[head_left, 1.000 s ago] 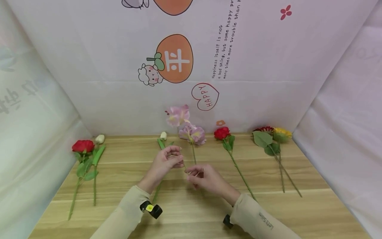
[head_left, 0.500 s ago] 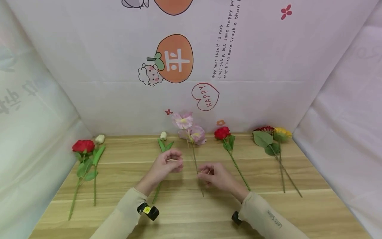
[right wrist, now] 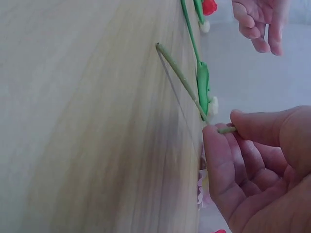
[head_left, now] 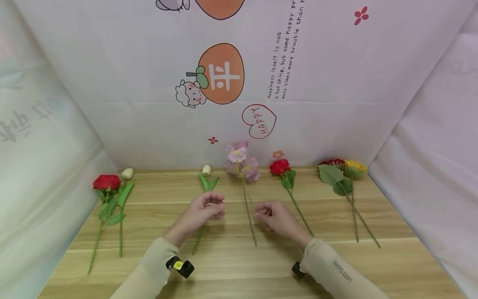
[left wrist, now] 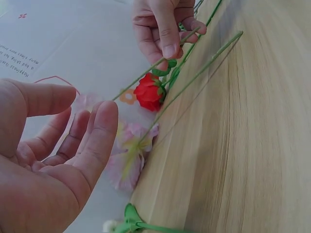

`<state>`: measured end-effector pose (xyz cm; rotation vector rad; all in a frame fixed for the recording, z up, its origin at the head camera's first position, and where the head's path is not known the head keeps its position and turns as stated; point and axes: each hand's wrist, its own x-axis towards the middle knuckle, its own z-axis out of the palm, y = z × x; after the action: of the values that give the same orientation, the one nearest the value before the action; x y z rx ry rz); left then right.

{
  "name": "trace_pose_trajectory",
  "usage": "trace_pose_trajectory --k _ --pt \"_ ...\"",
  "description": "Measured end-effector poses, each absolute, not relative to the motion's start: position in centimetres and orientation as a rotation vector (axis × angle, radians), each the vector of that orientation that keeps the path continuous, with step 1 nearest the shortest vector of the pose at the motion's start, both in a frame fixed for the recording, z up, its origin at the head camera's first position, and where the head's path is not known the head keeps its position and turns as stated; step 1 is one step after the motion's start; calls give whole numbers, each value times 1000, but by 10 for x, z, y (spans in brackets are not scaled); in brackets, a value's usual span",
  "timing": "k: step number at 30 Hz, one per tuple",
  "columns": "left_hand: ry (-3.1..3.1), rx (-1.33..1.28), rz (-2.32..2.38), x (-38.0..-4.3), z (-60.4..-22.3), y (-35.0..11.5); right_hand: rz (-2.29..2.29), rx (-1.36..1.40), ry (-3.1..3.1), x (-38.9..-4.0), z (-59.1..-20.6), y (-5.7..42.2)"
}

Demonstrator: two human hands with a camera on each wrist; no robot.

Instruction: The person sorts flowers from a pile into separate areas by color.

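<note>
Thumb and fingers of my right hand (head_left: pixel 278 218) pinch the thin green stem (left wrist: pixel 146 73) of a pink artificial flower (head_left: pixel 236 152), plainest in the left wrist view. That bloom is raised in front of the back sheet. A second pink flower (left wrist: pixel 127 162) lies under it on the table, its stem (head_left: pixel 249 220) pointing toward the front. My left hand (head_left: pixel 201 211) hovers, loosely curled and holding nothing, above the stem of a white tulip (head_left: pixel 206 170). To the right of the pink flowers lies a red rose (head_left: pixel 280 167), its lower stem partly hidden by my right forearm.
At the left of the wooden table (head_left: pixel 239 274) lie another red rose (head_left: pixel 106 182) and a white tulip (head_left: pixel 127 173). A dark red flower (head_left: pixel 332 163) and a yellow flower (head_left: pixel 356 168) lie crossed at the right. Printed sheets (head_left: pixel 317 124) wall the back and sides.
My right hand has moved right with the pinched stem, and its bloom has shifted right and lower, over the lying pink flower. My left hand has left the stem and drawn slightly down.
</note>
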<state>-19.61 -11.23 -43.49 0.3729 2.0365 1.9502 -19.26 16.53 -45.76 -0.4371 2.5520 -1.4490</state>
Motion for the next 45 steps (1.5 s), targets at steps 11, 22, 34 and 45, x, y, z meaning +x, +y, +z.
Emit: trace_pose_trajectory --k 11,22,34,45 --pt "2050 388 1922 -194 -439 -128 -1508 -331 2455 -200 -468 160" --pt "2062 382 1876 -193 -439 -141 -1446 -229 2416 -201 -471 159" --pt "2043 386 1847 -192 -439 -143 -1386 -185 2403 -198 -465 160" --pt "2053 383 1839 -192 -440 -144 -1342 -277 2362 -194 -462 151"
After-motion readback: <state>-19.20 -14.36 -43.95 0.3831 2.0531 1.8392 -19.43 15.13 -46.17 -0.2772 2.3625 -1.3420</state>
